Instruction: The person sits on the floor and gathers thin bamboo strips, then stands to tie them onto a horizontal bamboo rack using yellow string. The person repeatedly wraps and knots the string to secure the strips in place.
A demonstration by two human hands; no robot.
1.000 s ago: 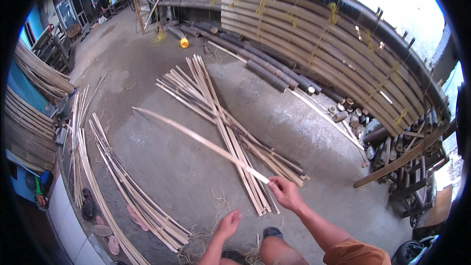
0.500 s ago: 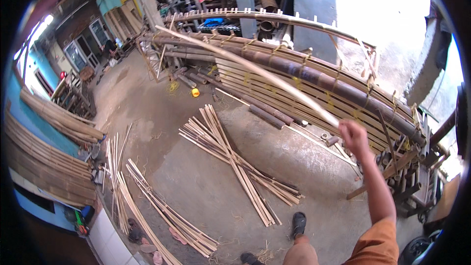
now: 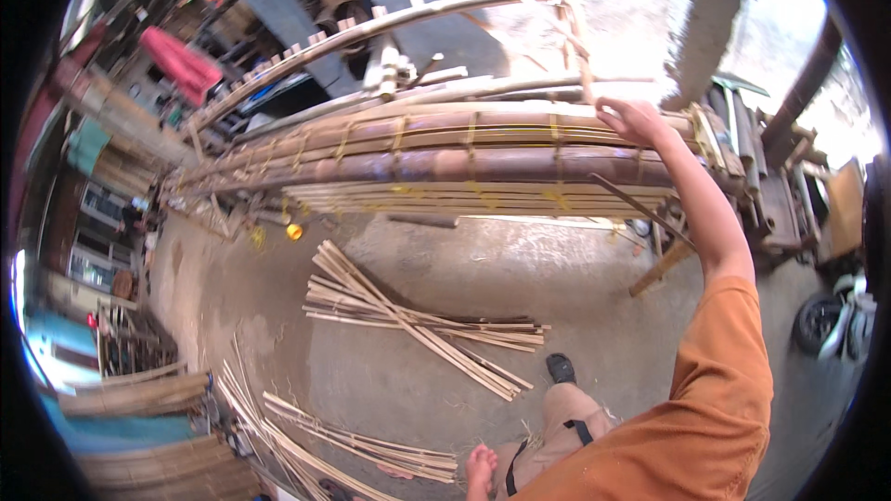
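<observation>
My right hand (image 3: 633, 122) reaches over the long bamboo rack (image 3: 436, 167), near its right end. Its fingers are bent around the end of a pale bamboo strip (image 3: 436, 111) that lies along the top of the rack. Thick dark poles tied at intervals with yellow cord make up the rack's upper part, and pale slats run below. At the lower edge, in front of my trousers, my left hand (image 3: 480, 469) is loosely curled with nothing visible in it.
Crossed bundles of bamboo strips (image 3: 408, 315) lie on the concrete floor, with more strips (image 3: 362, 445) nearer the lower left. A pegged bamboo rail (image 3: 371, 30) stands behind the rack. A small yellow container (image 3: 294, 232) sits at its far left. A motorbike wheel (image 3: 819, 323) shows at right.
My right hand has moved up and over the rack, bringing the bamboo strip down along its top. My view has turned to the right, and my left hand has come into sight.
</observation>
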